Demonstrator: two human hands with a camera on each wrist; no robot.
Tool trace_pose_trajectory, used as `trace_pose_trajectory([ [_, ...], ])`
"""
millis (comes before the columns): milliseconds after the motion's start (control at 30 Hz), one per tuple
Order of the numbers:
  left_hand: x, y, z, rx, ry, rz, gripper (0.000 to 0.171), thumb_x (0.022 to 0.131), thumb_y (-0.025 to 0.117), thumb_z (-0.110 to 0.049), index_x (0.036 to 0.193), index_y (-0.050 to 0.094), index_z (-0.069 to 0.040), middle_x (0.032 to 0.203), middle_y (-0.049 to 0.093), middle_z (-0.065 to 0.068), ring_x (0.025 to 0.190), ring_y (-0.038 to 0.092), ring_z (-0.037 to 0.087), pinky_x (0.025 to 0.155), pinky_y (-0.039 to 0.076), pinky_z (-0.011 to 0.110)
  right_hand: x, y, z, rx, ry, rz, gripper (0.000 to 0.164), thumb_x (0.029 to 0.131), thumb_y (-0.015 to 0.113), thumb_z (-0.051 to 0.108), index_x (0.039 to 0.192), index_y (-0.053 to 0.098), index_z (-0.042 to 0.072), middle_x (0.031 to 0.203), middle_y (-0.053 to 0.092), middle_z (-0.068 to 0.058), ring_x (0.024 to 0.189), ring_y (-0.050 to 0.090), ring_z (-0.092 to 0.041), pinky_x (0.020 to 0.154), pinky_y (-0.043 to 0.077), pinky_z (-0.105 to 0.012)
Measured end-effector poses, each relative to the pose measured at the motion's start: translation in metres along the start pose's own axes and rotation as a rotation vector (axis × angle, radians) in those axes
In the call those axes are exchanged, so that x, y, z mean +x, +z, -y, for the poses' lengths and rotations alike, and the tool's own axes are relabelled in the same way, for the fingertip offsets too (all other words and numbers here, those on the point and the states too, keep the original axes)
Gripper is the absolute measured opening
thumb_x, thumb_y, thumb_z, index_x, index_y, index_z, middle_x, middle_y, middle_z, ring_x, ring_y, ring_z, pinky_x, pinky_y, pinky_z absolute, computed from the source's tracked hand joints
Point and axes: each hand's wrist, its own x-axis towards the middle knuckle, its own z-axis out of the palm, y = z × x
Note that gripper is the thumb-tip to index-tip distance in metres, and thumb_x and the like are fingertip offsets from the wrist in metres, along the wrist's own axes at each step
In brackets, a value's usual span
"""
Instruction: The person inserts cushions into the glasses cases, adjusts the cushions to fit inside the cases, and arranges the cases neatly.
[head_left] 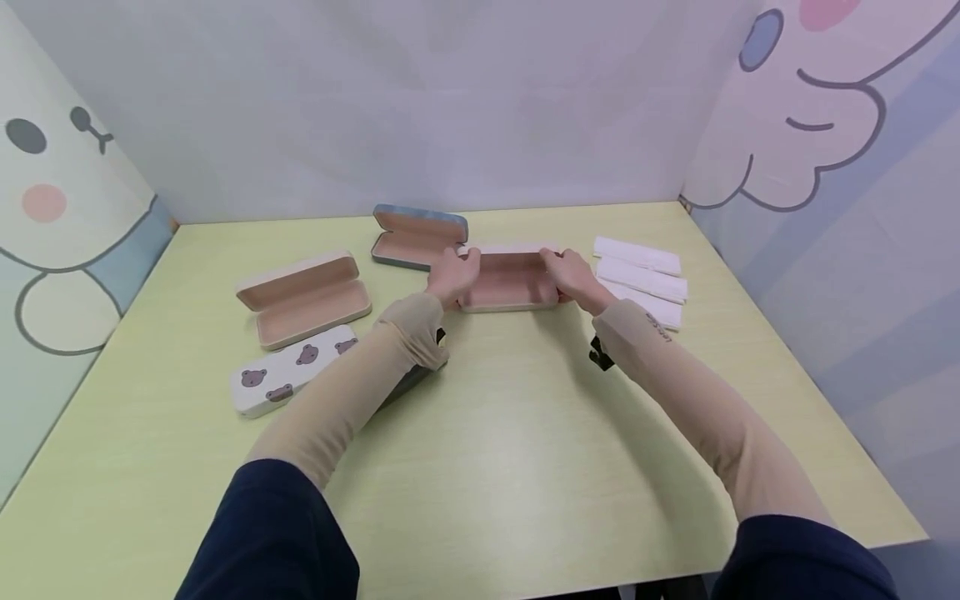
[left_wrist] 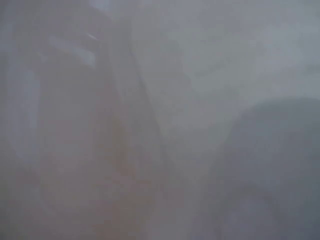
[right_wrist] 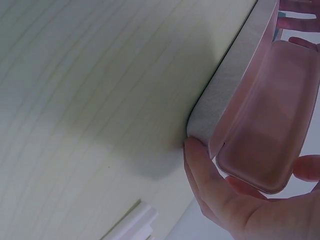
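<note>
A glasses case [head_left: 512, 282] with a pink lining stands open at the middle back of the table, its lid raised. My left hand [head_left: 453, 277] grips its left end and my right hand [head_left: 573, 278] its right end. In the right wrist view the right hand [right_wrist: 240, 205] has its fingers under a corner of the case's pale outer side [right_wrist: 215, 100], with the thumb at the edge of the other half. Fingers of the left hand [right_wrist: 300, 15] show at the far end there. The left wrist view is too blurred to make out.
Behind to the left stands an open blue-lidded case [head_left: 420, 240]. Farther left are an open pink-lined case [head_left: 311, 298] and a closed white case with bear prints [head_left: 292, 372]. The left sleeve partly hides a dark case [head_left: 407, 387]. Folded white pieces [head_left: 642, 280] lie at right.
</note>
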Motion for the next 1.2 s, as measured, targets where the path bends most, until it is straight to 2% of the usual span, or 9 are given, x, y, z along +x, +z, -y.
trace_pose_trajectory([
  [267, -0.002, -0.002, 0.004, 0.009, 0.007, -0.006, 0.061, 0.097, 0.027, -0.048, 0.146, 0.027, -0.012, 0.110, 0.052, 0.011, 0.059, 0.049, 0.020, 0.070, 0.056, 0.039, -0.003, 0.004, -0.001, -0.015, -0.003, 0.003, 0.069, 0.099, 0.027, 0.045, 0.148, 0.017, -0.003, 0.152, 0.028, -0.021, 0.132, 0.042, -0.032, 0.090, 0.054, -0.042],
  [500, -0.004, -0.003, 0.005, 0.030, 0.004, -0.007, 0.059, 0.097, 0.026, -0.046, 0.144, 0.028, -0.010, 0.084, 0.054, 0.007, 0.049, 0.046, 0.019, 0.067, 0.056, 0.037, -0.006, 0.006, 0.000, -0.031, -0.011, -0.024, 0.069, 0.098, 0.028, 0.045, 0.146, 0.022, -0.004, 0.150, 0.032, -0.021, 0.127, 0.046, -0.031, 0.086, 0.055, -0.040],
  [733, -0.003, -0.003, 0.004, 0.015, 0.007, -0.013, 0.052, 0.098, 0.028, -0.047, 0.122, 0.049, -0.007, 0.060, 0.055, 0.006, 0.050, 0.052, 0.021, 0.064, 0.057, 0.037, -0.008, 0.004, 0.002, -0.029, -0.008, -0.012, 0.071, 0.097, 0.026, 0.049, 0.144, 0.025, -0.004, 0.144, 0.035, -0.022, 0.119, 0.049, -0.030, 0.086, 0.054, -0.038],
  [800, -0.004, -0.003, 0.003, 0.020, 0.010, 0.006, 0.055, 0.098, 0.026, -0.048, 0.120, 0.052, -0.005, 0.067, 0.062, 0.013, 0.058, 0.059, 0.026, 0.067, 0.057, 0.037, -0.008, 0.001, 0.002, -0.031, -0.004, 0.009, 0.066, 0.097, 0.026, 0.048, 0.136, 0.033, -0.005, 0.132, 0.042, -0.022, 0.106, 0.053, -0.026, 0.088, 0.053, -0.038],
  [867, -0.005, -0.005, 0.002, 0.043, 0.024, 0.013, 0.060, 0.099, 0.025, -0.049, 0.128, 0.045, -0.001, 0.089, 0.064, 0.018, 0.076, 0.061, 0.029, 0.072, 0.057, 0.038, -0.008, -0.004, 0.002, -0.046, -0.011, 0.015, 0.063, 0.097, 0.026, 0.049, 0.128, 0.039, -0.005, 0.115, 0.047, -0.017, 0.083, 0.054, -0.021, 0.080, 0.051, -0.034],
  [1000, -0.009, -0.010, -0.003, 0.145, 0.105, -0.025, 0.070, 0.099, 0.022, -0.050, 0.143, 0.022, 0.006, 0.132, 0.046, 0.026, 0.111, 0.054, 0.035, 0.093, 0.049, 0.041, -0.012, -0.015, 0.005, -0.123, -0.017, -0.010, 0.064, 0.096, 0.024, 0.054, 0.119, 0.041, -0.003, 0.082, 0.043, -0.006, 0.055, 0.041, -0.014, 0.060, 0.038, -0.028],
  [1033, -0.010, -0.011, -0.005, 0.164, 0.132, -0.046, 0.071, 0.099, 0.023, -0.049, 0.145, 0.013, 0.005, 0.135, 0.040, 0.026, 0.118, 0.050, 0.035, 0.098, 0.046, 0.043, -0.013, -0.019, 0.006, -0.139, -0.021, -0.025, 0.065, 0.096, 0.024, 0.055, 0.120, 0.042, -0.003, 0.080, 0.042, -0.005, 0.054, 0.039, -0.014, 0.059, 0.036, -0.028],
  [1100, -0.012, -0.013, -0.011, 0.200, 0.184, -0.091, 0.071, 0.100, 0.023, -0.048, 0.144, 0.013, 0.007, 0.140, 0.036, 0.028, 0.126, 0.044, 0.037, 0.105, 0.040, 0.044, -0.015, -0.025, 0.009, -0.178, -0.027, -0.048, 0.068, 0.096, 0.023, 0.057, 0.119, 0.043, -0.004, 0.079, 0.044, -0.007, 0.061, 0.044, -0.017, 0.063, 0.039, -0.030],
  [1200, -0.015, -0.014, -0.021, 0.211, 0.232, -0.144, 0.071, 0.100, 0.024, -0.047, 0.143, 0.013, 0.007, 0.140, 0.031, 0.030, 0.126, 0.042, 0.039, 0.107, 0.038, 0.047, -0.018, -0.035, 0.013, -0.217, -0.054, -0.078, 0.074, 0.097, 0.022, 0.057, 0.129, 0.042, -0.006, 0.109, 0.054, -0.020, 0.094, 0.056, -0.028, 0.085, 0.047, -0.039],
])
